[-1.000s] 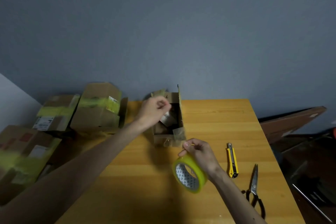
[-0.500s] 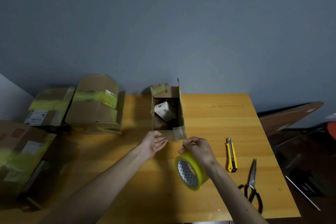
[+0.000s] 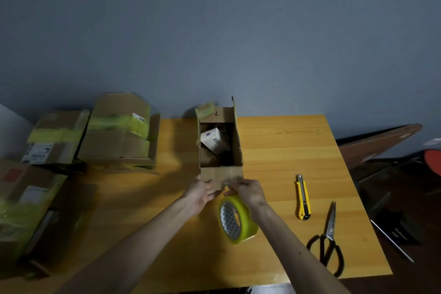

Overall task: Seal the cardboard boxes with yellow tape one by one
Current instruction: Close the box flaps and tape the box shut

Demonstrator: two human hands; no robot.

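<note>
An open cardboard box (image 3: pixel 238 148) stands upright in the middle of the wooden table (image 3: pixel 286 141), with a small white carton (image 3: pixel 213 140) inside it. Its near flap hangs toward me. My left hand (image 3: pixel 201 192) grips the lower left part of that flap, thumb at the corner. My right hand (image 3: pixel 251 193) holds the yellow tape roll (image 3: pixel 241 221), which hangs below the hand just in front of the box. The right fingertips sit at the flap's lower edge, close to the left fingers. No pulled-out tape strip is visible.
Three cardboard boxes with yellow tape on them sit at the left (image 3: pixel 119 141) (image 3: pixel 56 138) (image 3: pixel 26 200). A yellow utility knife (image 3: pixel 303 198) and black-handled scissors (image 3: pixel 328 243) lie on the table's right side. A brown board (image 3: pixel 379 142) leans beyond the right edge.
My left hand came back from inside the box to its near flap. My right hand, with the tape roll, moved up to the flap to meet it.
</note>
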